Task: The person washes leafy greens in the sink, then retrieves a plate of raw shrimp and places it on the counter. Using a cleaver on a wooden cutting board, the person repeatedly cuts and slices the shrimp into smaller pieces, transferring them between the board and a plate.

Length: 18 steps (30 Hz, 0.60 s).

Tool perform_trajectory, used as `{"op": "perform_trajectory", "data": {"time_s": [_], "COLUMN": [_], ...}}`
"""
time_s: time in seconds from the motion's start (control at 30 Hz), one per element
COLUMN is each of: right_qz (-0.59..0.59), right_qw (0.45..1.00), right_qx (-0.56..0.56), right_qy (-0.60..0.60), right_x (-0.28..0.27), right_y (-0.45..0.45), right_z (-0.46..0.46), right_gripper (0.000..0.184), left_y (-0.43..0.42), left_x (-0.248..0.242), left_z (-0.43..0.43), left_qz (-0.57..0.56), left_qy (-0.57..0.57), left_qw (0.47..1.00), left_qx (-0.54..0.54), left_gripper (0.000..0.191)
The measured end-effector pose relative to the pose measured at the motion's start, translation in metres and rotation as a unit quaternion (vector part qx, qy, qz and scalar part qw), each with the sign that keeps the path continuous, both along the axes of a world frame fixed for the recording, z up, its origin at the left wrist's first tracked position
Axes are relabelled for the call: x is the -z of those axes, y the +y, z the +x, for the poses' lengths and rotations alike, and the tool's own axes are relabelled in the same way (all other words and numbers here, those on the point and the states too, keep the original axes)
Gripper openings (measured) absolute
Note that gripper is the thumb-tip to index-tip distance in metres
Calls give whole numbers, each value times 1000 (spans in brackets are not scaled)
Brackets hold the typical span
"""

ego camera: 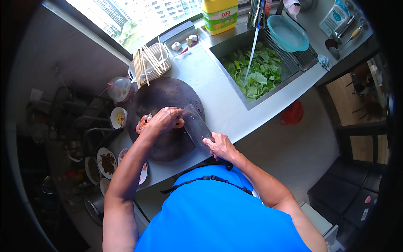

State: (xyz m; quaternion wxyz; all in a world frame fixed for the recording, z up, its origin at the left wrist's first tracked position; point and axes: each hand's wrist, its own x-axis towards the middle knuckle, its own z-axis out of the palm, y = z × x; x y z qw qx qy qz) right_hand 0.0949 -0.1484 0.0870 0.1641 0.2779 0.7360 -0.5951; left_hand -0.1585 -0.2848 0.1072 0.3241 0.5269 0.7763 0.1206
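A dark round chopping board (165,94) lies on the counter before me. My right hand (222,146) is closed around the handle end of a broad-bladed cleaver (196,126). The blade lies flat-looking across the board's right side. My left hand (165,119) is over the board, its fingers bunched at the blade's far corner. Its fingertips are partly hidden, so whether they pinch anything cannot be seen. Peeled pink shrimp (143,123) are left of that hand, partly covered by it. Another shrimp (180,123) shows between the hand and the blade.
Water runs from a faucet (258,19) onto leafy greens (256,72) in the sink (244,102). Chopsticks (146,63) rest across a basket behind the board. A small bowl (124,119) and several plates, including one with brown food (107,162), stand left. Garlic (176,46) lies in a tray.
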Motion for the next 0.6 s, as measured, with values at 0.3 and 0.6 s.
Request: {"op": "perform_trajectory", "data": {"time_s": [0.3,0.6], "right_qz": [25,-32], "right_qw": [999,997], "right_qx": [21,60], "right_qy": [-5,-33], "right_x": [-5,-14], "right_y": [-9,-22], "right_z": [3,5], "right_gripper": [39,37], "left_y": [-20,-24], "left_x": [22,44], "left_z": [7,24], "left_qz": [82,128], "left_qy": [-25,-59], "left_qw": [995,981], "left_qx": [-48,-134], "left_gripper": [15,9]}}
